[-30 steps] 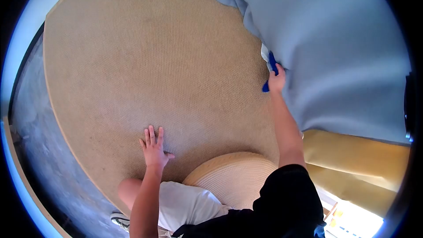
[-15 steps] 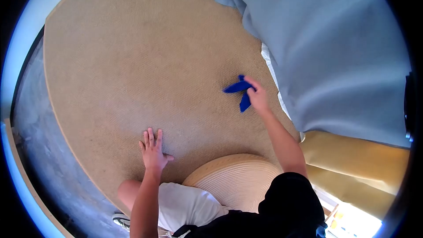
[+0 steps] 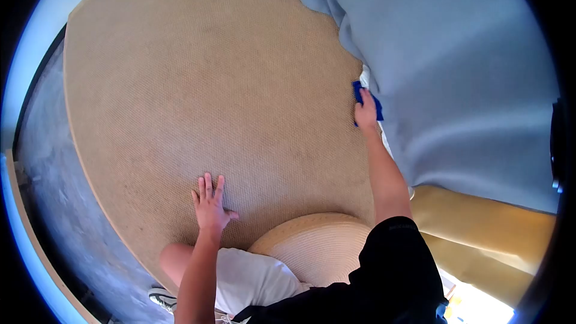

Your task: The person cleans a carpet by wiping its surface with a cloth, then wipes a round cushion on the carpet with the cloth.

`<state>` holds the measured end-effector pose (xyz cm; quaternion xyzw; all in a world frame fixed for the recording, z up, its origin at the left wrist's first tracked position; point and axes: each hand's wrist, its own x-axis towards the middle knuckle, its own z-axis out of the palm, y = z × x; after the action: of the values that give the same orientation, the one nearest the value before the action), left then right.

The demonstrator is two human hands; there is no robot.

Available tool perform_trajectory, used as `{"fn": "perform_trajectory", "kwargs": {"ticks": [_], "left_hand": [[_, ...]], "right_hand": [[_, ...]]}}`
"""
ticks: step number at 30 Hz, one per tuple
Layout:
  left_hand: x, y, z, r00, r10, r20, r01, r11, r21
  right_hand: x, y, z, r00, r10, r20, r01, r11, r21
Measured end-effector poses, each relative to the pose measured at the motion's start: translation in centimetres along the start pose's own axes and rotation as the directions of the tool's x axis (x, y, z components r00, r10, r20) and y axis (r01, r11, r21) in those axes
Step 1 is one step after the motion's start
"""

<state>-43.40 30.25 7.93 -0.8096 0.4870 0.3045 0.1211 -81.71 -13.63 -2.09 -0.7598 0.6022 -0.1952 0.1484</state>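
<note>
My left hand (image 3: 211, 209) lies flat on the tan woven rug (image 3: 198, 84), fingers spread and nothing under them that shows. Over at the right edge of the rug, my right hand (image 3: 366, 114) is on a dark blue cloth (image 3: 358, 91), with the cloth spread out beneath the fingers and palm. Right beside that hand hang the folds of a grey-blue curtain (image 3: 468, 78). A strip of white fabric (image 3: 365, 75) peeks out along the curtain's lower edge, next to the cloth.
A round woven cushion (image 3: 318, 243) sits close to my body. Mustard-yellow fabric (image 3: 480, 222) hangs below the curtain at right. Grey floor (image 3: 45, 144) runs past the rug's curved left edge. My shoe (image 3: 162, 299) rests at lower left.
My right hand has carried the blue cloth right and slightly away from me, from the open rug to the curtain's edge. The cloth now lies more bunched under it. My left hand stays put.
</note>
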Motion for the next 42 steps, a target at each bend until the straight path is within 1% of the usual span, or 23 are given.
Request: {"fn": "perform_trajectory", "kwargs": {"ticks": [1, 3, 4, 6, 8, 10, 11, 12, 13, 15, 16, 18, 20, 22, 24, 27, 28, 30, 31, 33, 35, 37, 42], "left_hand": [[0.0, 0.1, 0.0, 1.000, -0.003, -0.014, 0.003, 1.000, -0.001], [-0.1, -0.1, 0.2, 1.000, -0.003, -0.014, 0.002, 1.000, -0.004], [0.0, -0.1, 0.2, 1.000, -0.003, -0.003, 0.003, 1.000, -0.001], [0.3, 0.0, -0.1, 1.000, -0.001, 0.011, 0.001, 1.000, -0.007], [0.0, 0.1, -0.2, 1.000, -0.009, 0.010, 0.009, 1.000, -0.014], [0.1, 0.1, -0.1, 1.000, -0.002, 0.010, 0.002, 1.000, -0.017], [0.0, 0.0, 0.1, 1.000, -0.006, 0.013, 0.006, 1.000, -0.018], [-0.2, 0.0, 0.3, 1.000, -0.001, -0.005, 0.001, 1.000, -0.026], [0.0, 0.0, 0.2, 1.000, 0.004, -0.018, -0.004, 0.999, -0.034], [0.1, 0.1, -0.1, 1.000, 0.000, -0.003, 0.000, 1.000, -0.030], [0.0, 0.1, -0.3, 1.000, -0.002, 0.012, 0.002, 1.000, -0.025], [-0.2, 0.0, -0.3, 1.000, -0.008, 0.014, 0.008, 1.000, -0.022], [0.0, -0.2, -0.4, 1.000, -0.005, 0.020, 0.006, 1.000, -0.026], [-0.2, -0.2, -0.4, 1.000, 0.000, 0.009, 0.000, 1.000, -0.029], [-0.3, -0.1, 0.0, 1.000, 0.004, 0.001, -0.004, 0.999, -0.036], [-0.2, -0.4, 0.6, 1.000, 0.011, -0.017, -0.011, 0.999, -0.037], [0.1, -0.5, 0.8, 0.999, 0.024, -0.030, -0.025, 0.999, -0.046], [0.5, -0.7, 0.7, 0.999, 0.021, -0.025, -0.021, 0.999, -0.040], [0.2, -0.5, 0.8, 0.999, 0.027, -0.018, -0.027, 0.999, -0.028], [0.2, -0.2, 0.4, 0.999, 0.036, -0.017, -0.037, 0.999, -0.034], [0.4, -0.3, 0.4, 0.999, 0.036, -0.029, -0.037, 0.999, -0.035], [0.6, -0.4, 1.2, 0.998, 0.048, -0.040, -0.051, 0.996, -0.074], [1.1, -0.8, 1.7, 0.996, 0.074, -0.058, -0.079, 0.993, -0.088]], "right_hand": [[-1.3, -2.1, -0.2, 0.996, -0.077, 0.037, 0.074, 0.994, 0.080], [-5.1, -6.5, -0.4, 0.961, -0.113, 0.254, 0.052, 0.971, 0.235], [-7.1, -9.1, -1.0, 0.961, -0.114, 0.253, 0.054, 0.971, 0.234], [-10.2, -13.1, -1.7, 0.889, -0.212, 0.406, -0.013, 0.875, 0.484], [-9.0, -12.3, -1.5, 0.969, 0.055, 0.239, -0.179, 0.826, 0.534], [-5.9, -12.0, -3.6, 0.941, 0.298, 0.159, -0.333, 0.738, 0.587], [-4.6, -10.0, -3.4, 0.965, 0.261, 0.033, -0.233, 0.786, 0.573], [-3.4, -8.4, -3.6, 0.979, 0.203, -0.009, -0.171, 0.846, 0.505], [-2.2, -6.1, -2.5, 0.980, 0.199, -0.019, -0.167, 0.867, 0.470], [-2.2, -4.7, -0.6, 0.997, -0.029, -0.065, 0.040, 0.984, 0.174], [-2.5, -4.5, 0.4, 0.998, -0.032, -0.056, 0.041, 0.982, 0.182], [-3.8, -5.8, 1.9, 0.997, -0.031, -0.068, 0.037, 0.995, 0.091], [-6.3, -7.7, 3.1, 0.995, -0.100, 0.017, 0.097, 0.986, 0.132], [-10.8, -11.9, 4.4, 0.969, -0.230, 0.092, 0.204, 0.952, 0.229], [-16.5, -18.7, 3.3, 0.928, -0.279, 0.248, 0.178, 0.915, 0.361], [-20.0, -21.6, 4.0, 0.887, -0.305, 0.345, 0.148, 0.899, 0.413], [-19.5, -21.5, 4.0, 0.888, -0.306, 0.343, 0.150, 0.898, 0.414], [-17.7, -18.9, 2.7, 0.991, -0.097, 0.094, 0.051, 0.914, 0.402], [-18.1, -17.5, 2.0, 0.992, -0.087, 0.095, 0.043, 0.918, 0.394], [-17.7, -14.9, 2.3, 0.992, -0.124, 0.012, 0.123, 0.992, 0.039], [-17.9, -14.3, 3.0, 0.992, -0.120, 0.029, 0.118, 0.990, 0.076], [-18.0, -14.3, 4.3, 0.996, -0.091, -0.024, 0.089, 0.992, -0.090], [-17.7, -14.4, 4.9, 0.994, -0.100, -0.038, 0.093, 0.986, -0.136]]}}
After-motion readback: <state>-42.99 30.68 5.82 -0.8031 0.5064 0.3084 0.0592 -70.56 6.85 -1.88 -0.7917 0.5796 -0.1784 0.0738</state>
